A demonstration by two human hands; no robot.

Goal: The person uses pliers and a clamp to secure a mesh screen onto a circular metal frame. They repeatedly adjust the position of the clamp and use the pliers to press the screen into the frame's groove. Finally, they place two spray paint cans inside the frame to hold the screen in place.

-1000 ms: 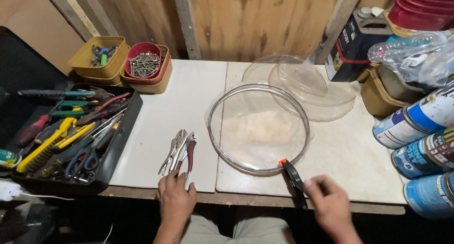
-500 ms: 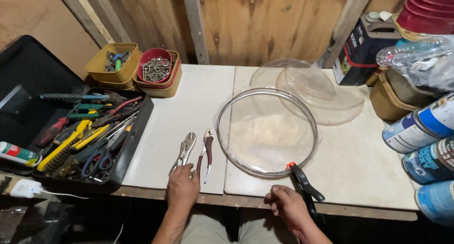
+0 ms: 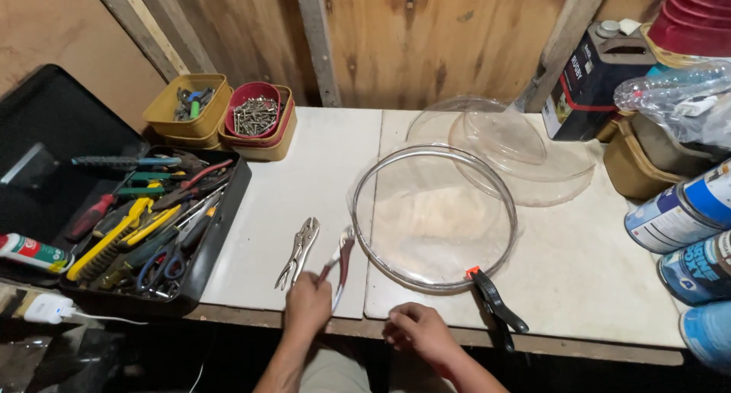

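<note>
Two pliers split — left hand (image 3: 307, 305) lifted red-handled pair (image 3: 340, 257) toward ring (image 3: 434, 216).

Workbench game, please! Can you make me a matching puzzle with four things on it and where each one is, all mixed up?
Things:
1. red-handled pliers
2. silver locking pliers
3. black spring clamp
4. red bowl of screws

Places:
A. clipped on the near rim of the clear round lid
B. lying loose on the white table, untouched
C. in the left hand
D. at the back, beside the yellow tub

Pairs: 1-C, 2-B, 3-A, 4-D
</note>
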